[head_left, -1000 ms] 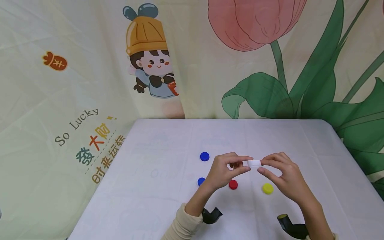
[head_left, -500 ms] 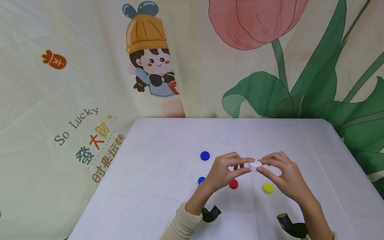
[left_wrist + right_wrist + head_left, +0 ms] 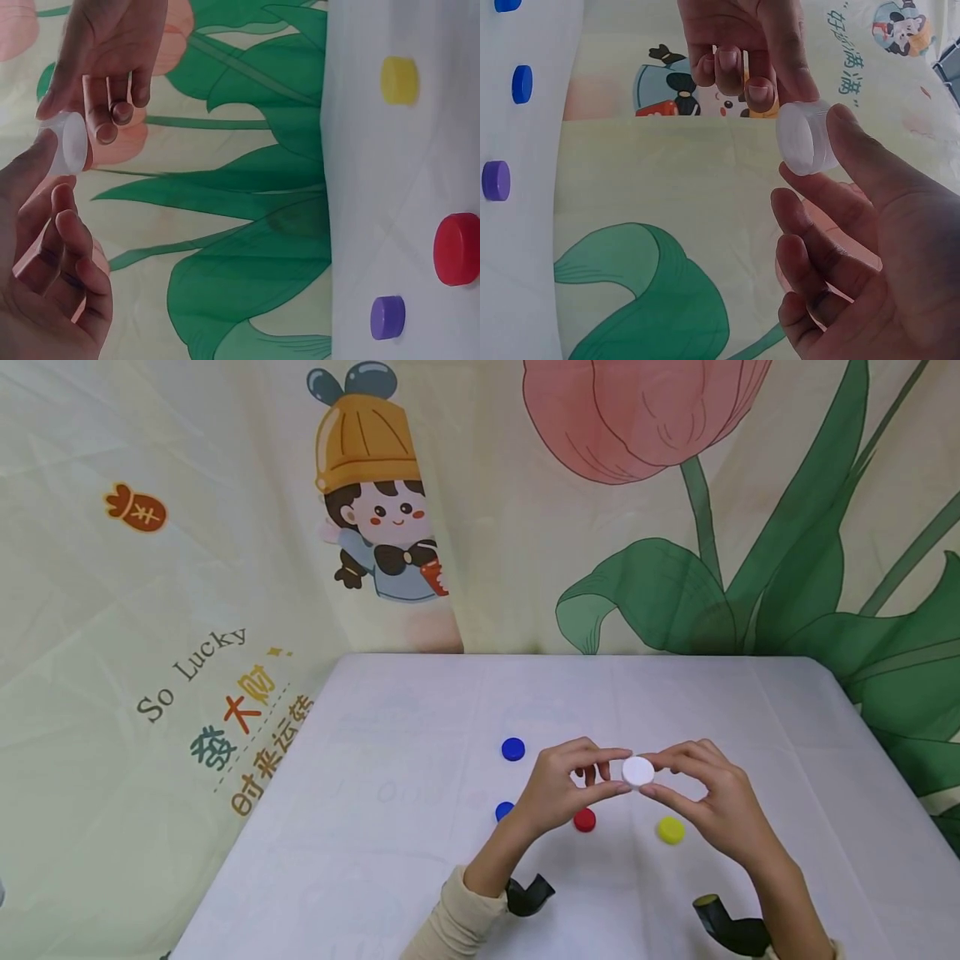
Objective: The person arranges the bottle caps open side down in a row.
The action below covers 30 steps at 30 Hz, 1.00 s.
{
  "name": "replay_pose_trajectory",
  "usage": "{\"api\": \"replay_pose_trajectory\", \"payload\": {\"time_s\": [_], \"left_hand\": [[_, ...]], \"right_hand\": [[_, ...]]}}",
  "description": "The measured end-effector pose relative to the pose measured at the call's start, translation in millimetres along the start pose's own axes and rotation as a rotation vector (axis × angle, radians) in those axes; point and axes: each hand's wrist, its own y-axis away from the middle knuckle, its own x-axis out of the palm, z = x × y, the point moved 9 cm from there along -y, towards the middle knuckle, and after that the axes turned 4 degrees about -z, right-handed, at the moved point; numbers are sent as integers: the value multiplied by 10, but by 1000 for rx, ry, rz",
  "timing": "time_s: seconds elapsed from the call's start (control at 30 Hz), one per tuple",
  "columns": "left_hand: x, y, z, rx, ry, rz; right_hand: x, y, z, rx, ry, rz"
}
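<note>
A small white round cap-like disc (image 3: 637,772) is held in the air above the table, its flat face turned toward the head camera. My left hand (image 3: 562,785) pinches its left edge between thumb and forefinger. At the opposite edge, my right hand (image 3: 708,793) pinches it the same way. Both wrist views show the disc (image 3: 802,139) as frosted and partly see-through, with a ridge around its side. The other fingers of each hand curl loosely away from it. A red disc (image 3: 584,820) lies on the table below my left hand, and a yellow disc (image 3: 671,830) lies below my right.
The white-covered table (image 3: 405,860) also bears a blue disc (image 3: 513,749) and another blue disc (image 3: 504,812) partly hidden by my left arm. A purple disc (image 3: 496,181) shows in the wrist views. Behind the table hangs a printed cloth (image 3: 495,568).
The white disc has been tipped between my fingers, from edge-on to showing its flat round face. Both hands stay nearly in place, and the coloured discs lie as before.
</note>
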Motion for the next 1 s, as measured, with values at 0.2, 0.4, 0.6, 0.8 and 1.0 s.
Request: {"api": "replay_pose_trajectory", "payload": {"time_s": [0.2, 0.4, 0.6, 0.8, 1.0], "left_hand": [[129, 7, 269, -50, -13, 20], [271, -207, 429, -123, -85, 58], [559, -424, 809, -235, -248, 121], [905, -452, 1310, -441, -392, 227], [1188, -363, 1675, -560, -579, 337]], "right_hand": [[-8, -14, -76, 4, -2, -5], [-51, -116, -353, 47, 24, -47], [9, -197, -872, 170, 63, -36], [424, -46, -1945, 281, 74, 67], [524, -2, -1809, 402, 78, 226]]}}
